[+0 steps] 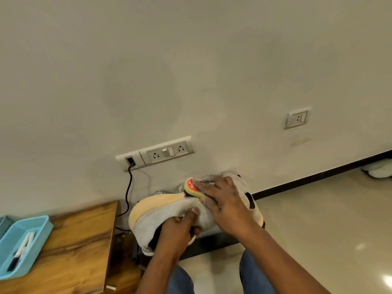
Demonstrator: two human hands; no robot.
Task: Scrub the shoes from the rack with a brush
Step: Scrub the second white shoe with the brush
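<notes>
A pale grey shoe [161,215] with a cream-orange sole is held up in front of me, sole edge turned upward and to the left. My left hand [179,231] grips it from below, the thumb pressed on its side and fingers tucked into the opening. My right hand [224,205] holds a small yellow brush [192,187] with a red label against the shoe's upper edge. The bristles are hidden against the shoe.
A wooden table [80,238] stands at the lower left with a light blue basket [25,242] holding markers. Wall sockets [157,153] with a black cable sit behind the shoe. My knees in jeans [254,272] are below, over a glossy tiled floor [318,209].
</notes>
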